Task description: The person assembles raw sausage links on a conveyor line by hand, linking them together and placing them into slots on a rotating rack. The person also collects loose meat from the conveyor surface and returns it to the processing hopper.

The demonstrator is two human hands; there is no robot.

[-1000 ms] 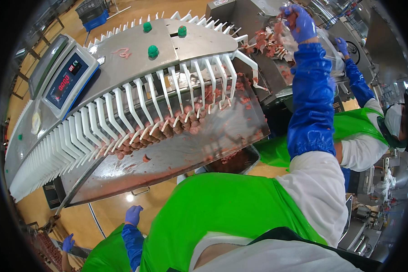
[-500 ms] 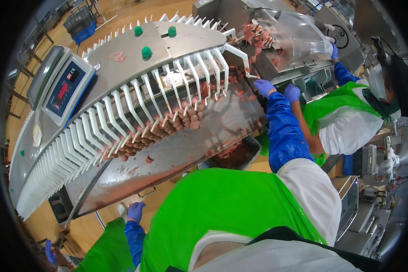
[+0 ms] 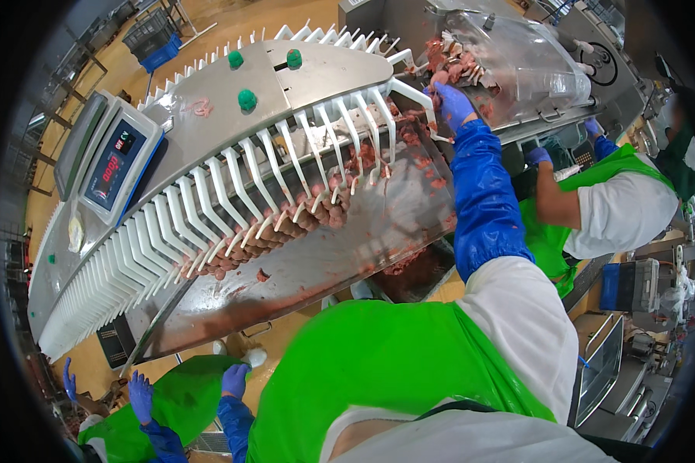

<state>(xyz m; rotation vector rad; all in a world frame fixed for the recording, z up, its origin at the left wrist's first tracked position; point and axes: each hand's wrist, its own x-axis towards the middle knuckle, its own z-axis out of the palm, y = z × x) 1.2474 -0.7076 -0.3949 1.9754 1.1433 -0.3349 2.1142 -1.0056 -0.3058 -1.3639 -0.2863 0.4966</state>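
Note:
My right hand, in a purple glove and blue sleeve, reaches out to the far end of the curved rack. Its fingers are closed on a rounded piece of pink raw meat, partly covered by the glove. Just beyond lies a heap of meat scraps at the mouth of a clear-covered machine. Low at my left side hangs my left hand, gloved too, with its fingers curled in and nothing seen in them. White angled prongs line the rack, and many rounded meat pieces hang along their tips.
Beneath the prongs slopes a steel tray with meat bits. A digital scale stands on the rack top. A bin of meat sits below the tray. One co-worker is at right; another's gloved hand is at lower left.
My right hand has moved up and away to the meat heap and now has a piece in it. The left-hand co-worker's raised hand has come into view. The whole view has shifted slightly.

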